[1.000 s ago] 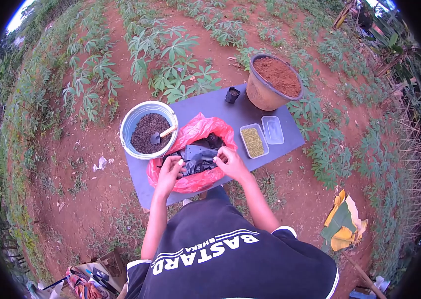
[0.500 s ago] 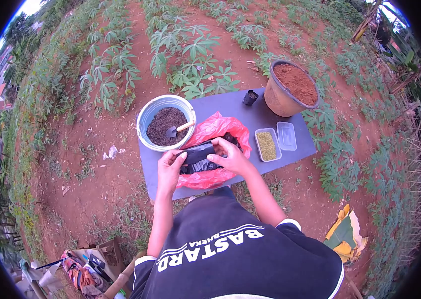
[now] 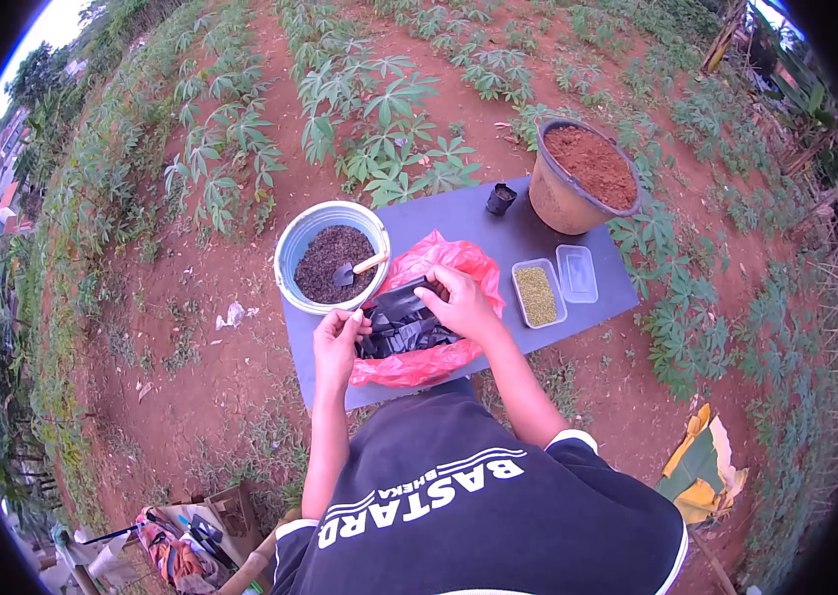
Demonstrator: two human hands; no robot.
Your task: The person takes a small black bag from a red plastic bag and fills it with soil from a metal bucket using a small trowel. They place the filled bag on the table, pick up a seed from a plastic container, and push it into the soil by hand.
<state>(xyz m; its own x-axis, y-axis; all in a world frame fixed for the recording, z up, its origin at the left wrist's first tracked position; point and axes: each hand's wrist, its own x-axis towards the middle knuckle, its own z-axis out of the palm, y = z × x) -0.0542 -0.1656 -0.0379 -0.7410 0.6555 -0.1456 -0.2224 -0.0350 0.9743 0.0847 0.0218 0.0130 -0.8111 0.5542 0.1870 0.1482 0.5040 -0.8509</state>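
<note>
A black plastic planting bag [image 3: 401, 301] is stretched between my hands above a red plastic bag [image 3: 414, 369]. My left hand [image 3: 337, 343] pinches its left end close to the bucket. At its right end, my right hand [image 3: 461, 307] grips it between thumb and fingers. More black plastic bags [image 3: 409, 337] lie inside the red bag, partly covered by my hands. Just left of it stands a light-blue bucket [image 3: 290, 260] of dark soil, with a small trowel [image 3: 357, 269] resting on the soil.
On the dark table [image 3: 582, 319] are a tub of yellowish-green granules [image 3: 537, 296], a clear lid [image 3: 577, 275], a small soil-filled black pot [image 3: 501, 198] and a large bucket of reddish soil [image 3: 567, 198]. Leafy plants [image 3: 389, 99] grow beyond the table. A box of belongings [image 3: 196, 545] sits lower left.
My right hand has lifted slightly up and away, tilting the black planting bag. My left hand has dropped a little lower. The view has shifted slightly.
</note>
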